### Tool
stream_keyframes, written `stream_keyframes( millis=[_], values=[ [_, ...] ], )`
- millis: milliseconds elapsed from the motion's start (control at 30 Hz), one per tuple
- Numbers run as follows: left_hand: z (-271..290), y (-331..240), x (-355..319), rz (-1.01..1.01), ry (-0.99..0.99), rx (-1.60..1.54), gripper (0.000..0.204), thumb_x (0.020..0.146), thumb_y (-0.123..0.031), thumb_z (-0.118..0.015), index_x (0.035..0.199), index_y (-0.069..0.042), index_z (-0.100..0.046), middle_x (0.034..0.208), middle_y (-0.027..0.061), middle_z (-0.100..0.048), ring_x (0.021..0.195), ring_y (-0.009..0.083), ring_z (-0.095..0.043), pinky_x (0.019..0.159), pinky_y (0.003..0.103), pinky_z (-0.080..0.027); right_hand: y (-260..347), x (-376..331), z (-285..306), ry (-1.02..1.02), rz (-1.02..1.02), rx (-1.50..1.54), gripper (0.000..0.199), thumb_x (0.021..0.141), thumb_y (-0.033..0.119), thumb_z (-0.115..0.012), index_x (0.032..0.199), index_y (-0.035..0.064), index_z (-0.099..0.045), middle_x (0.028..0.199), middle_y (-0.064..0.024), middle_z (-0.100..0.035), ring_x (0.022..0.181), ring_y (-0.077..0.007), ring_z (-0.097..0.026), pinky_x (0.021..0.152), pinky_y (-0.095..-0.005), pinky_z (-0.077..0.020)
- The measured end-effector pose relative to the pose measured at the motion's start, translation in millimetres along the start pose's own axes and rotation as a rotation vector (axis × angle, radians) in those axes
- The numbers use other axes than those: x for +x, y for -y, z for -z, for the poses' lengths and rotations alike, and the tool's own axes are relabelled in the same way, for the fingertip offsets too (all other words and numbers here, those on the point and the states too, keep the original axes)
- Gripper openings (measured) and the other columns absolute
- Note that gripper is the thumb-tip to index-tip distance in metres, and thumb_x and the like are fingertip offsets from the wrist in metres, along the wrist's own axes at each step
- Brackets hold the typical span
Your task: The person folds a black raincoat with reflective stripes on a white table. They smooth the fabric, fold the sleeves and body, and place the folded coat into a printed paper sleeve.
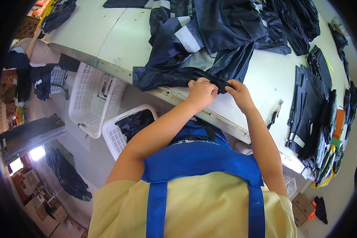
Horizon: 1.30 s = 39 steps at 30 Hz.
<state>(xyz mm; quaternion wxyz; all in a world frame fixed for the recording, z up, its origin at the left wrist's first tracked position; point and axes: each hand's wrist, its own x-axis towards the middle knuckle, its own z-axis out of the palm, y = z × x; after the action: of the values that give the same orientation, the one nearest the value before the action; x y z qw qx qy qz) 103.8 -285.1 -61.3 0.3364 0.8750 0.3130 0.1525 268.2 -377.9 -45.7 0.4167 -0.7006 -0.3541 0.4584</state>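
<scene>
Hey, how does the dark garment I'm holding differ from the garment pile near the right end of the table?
The dark garment is pinched by your left hand and right hand; the garment pile is untouched.
The dark garment is spread and rumpled, while the garment pile lies stacked in long, narrow layers.
The dark garment shows grey mesh; no mesh is visible on the garment pile.
Both are dark and rest on the white table.

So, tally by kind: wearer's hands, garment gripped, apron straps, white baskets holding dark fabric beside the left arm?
Hands: 2 (left hand, right hand)
Dark garment: 1
Blue apron straps: 2
White basket: 1
Total: 6
</scene>
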Motion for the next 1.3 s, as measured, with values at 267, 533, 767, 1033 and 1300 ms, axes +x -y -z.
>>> stream_keyframes(
  millis=[267,533,767,1033,1300],
  values=[
    [-4,0,-3,-0.007,-0.083,-0.007,0.007,0.076,-0.018,-0.066,0.077,-0.013,-0.070,0.086,0.0001,-0.068,0.100,0.0222,-0.054,0.081,0.046,-0.030,32,-18,-21,-0.322,0.344,-0.554,0.013,0.078,0.011,-0.067,0.090,0.0079,-0.064,0.093,-0.0014,-0.060,0.095,-0.0173,-0.053,0.084,-0.0344,-0.0380],
    [10,-17,-6,-0.019,-0.174,0.160,0.002,0.073,-0.017,-0.069,0.074,-0.016,-0.068,0.091,-0.0036,-0.057,0.099,0.0238,-0.050,0.079,0.045,-0.032,22,-23,-27,-0.359,0.709,-1.029,0.017,0.069,0.019,-0.073,0.080,0.0140,-0.061,0.096,0.0012,-0.058,0.107,-0.0204,-0.050,0.091,-0.0391,-0.0332],
    [80,30,-16,0.123,-0.347,0.439,0.006,0.072,-0.016,-0.068,0.075,-0.016,-0.063,0.096,0.0027,-0.055,0.098,0.0285,-0.049,0.076,0.047,-0.036,-8,-34,22,-0.487,0.467,-1.071,0.014,0.071,0.015,-0.072,0.081,0.0124,-0.063,0.091,-0.0015,-0.057,0.099,-0.0232,-0.052,0.084,-0.0402,-0.0370],
    [97,49,-74,0.142,-0.624,0.023,0.027,0.076,-0.018,-0.071,0.100,-0.008,-0.063,0.113,0.0102,-0.051,0.112,0.0326,-0.045,0.099,0.045,-0.031,-67,-53,89,-0.953,-0.140,-0.955,0.053,0.078,0.029,-0.071,0.124,0.0088,-0.054,0.127,-0.0136,-0.053,0.122,-0.0294,-0.048,0.102,-0.0431,-0.0371],
    [96,76,-82,0.444,-0.424,-0.528,0.021,0.085,-0.010,-0.068,0.100,0.004,-0.063,0.111,0.0091,-0.054,0.088,0.0110,-0.056,0.078,0.023,-0.044,-197,-117,207,-0.712,-0.464,-0.939,0.036,0.089,0.025,-0.055,0.118,0.0033,-0.057,0.104,-0.0157,-0.064,0.084,-0.0274,-0.066,0.073,-0.0395,-0.0534]
  ],
)
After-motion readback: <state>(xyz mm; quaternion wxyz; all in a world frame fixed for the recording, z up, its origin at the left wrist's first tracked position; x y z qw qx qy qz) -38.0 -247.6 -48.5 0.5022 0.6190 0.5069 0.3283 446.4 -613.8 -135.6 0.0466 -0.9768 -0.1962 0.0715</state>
